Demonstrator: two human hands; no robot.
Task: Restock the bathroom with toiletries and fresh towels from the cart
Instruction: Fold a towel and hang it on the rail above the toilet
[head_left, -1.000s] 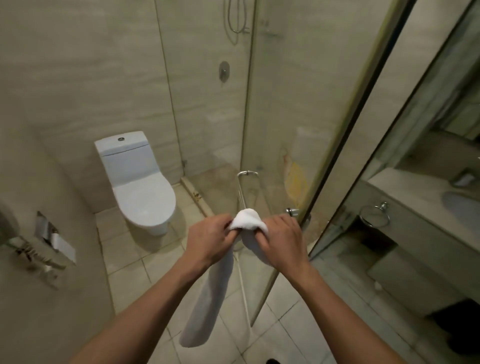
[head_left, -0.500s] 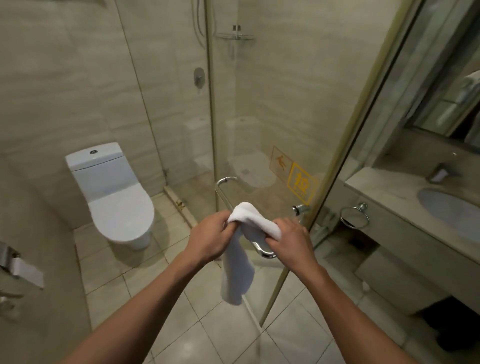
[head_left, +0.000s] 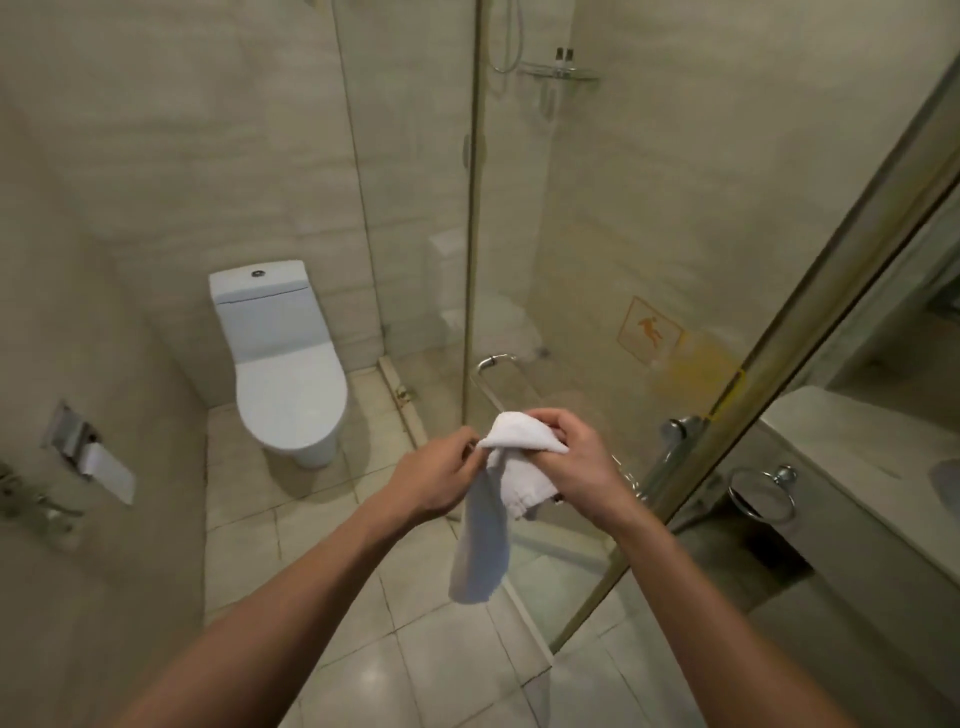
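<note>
Two hands — left hand (head_left: 439, 475), right hand (head_left: 574, 457) — each grip a white towel (head_left: 498, 499) beside the shower door handle (head_left: 493, 374).

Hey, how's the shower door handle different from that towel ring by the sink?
The handle is a long straight bar on the glass door; the towel ring is a round hoop on the counter front. The handle is partly hidden behind the towel held by the left hand and right hand; the towel ring hangs bare. Both are shiny metal.
</note>
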